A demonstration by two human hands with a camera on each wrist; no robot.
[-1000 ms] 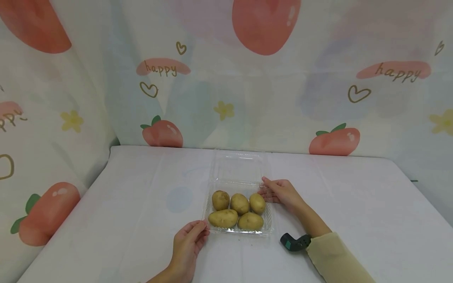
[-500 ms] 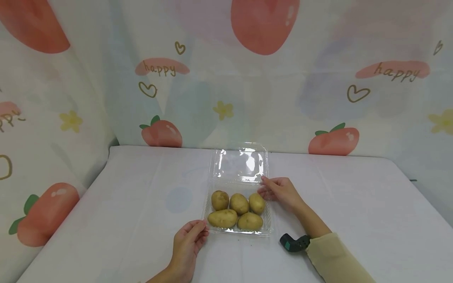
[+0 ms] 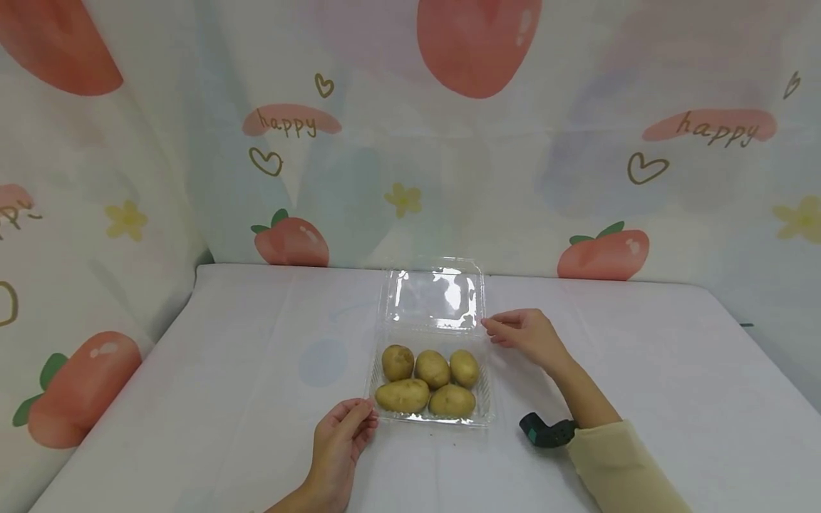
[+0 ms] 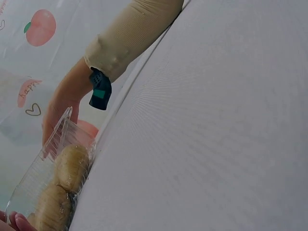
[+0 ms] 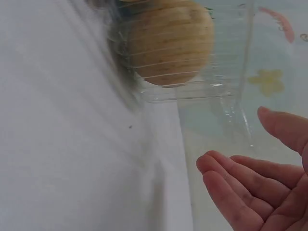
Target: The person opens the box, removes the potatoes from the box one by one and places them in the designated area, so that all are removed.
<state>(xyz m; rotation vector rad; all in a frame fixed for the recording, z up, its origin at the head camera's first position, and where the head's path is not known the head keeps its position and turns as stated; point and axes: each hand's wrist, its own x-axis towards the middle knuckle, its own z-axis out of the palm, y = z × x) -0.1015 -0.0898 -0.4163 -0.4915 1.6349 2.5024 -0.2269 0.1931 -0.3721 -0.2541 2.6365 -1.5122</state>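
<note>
A clear plastic clamshell box (image 3: 484, 412) sits on the table with several potatoes (image 3: 402, 395) in its base, three at the back and two in front. Its lid (image 3: 436, 299) stands tilted back behind the base. At the near left corner my left hand (image 3: 343, 442) pinches the box's rim between thumb and fingers; in the left wrist view only its fingertips (image 4: 21, 222) show. My right hand (image 3: 529, 338) is by the lid's right edge, near the hinge. The right wrist view shows its thumb and fingers (image 5: 240, 192) apart with nothing between them.
A white cloth covers the table (image 3: 256, 392). Behind and to the left hangs a printed curtain (image 3: 449, 178) with peaches and hearts. A dark wrist device (image 3: 545, 431) sticks out from the right sleeve (image 3: 622, 463), close above the cloth.
The lid has risen from lying further back to a more upright tilt. My right hand has drawn off the box's right side, outward and slightly up. My left hand keeps its place.
</note>
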